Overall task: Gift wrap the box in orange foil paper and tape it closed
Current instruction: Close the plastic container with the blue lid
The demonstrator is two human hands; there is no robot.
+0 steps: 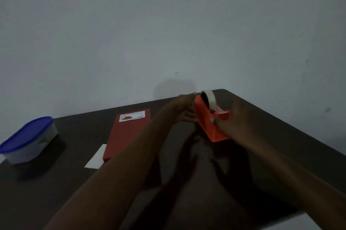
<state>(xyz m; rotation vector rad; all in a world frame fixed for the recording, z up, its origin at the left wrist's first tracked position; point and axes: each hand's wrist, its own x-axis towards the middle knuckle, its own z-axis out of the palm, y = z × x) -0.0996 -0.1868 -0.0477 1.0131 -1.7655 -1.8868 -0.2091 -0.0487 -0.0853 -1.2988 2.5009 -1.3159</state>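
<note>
1. Both forearms reach over the dark counter (280,136).
2. Left hand (184,108) grips the orange tape dispenser (207,123); right hand (234,121) pinches at its tape end.
3. Orange wrapped box (127,132) lies left, near a blue-lidded tub (28,139).

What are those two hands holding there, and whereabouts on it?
The orange tape dispenser. The left hand holds its far end by the roll; the right hand has its grip at the near cutter end.
</note>
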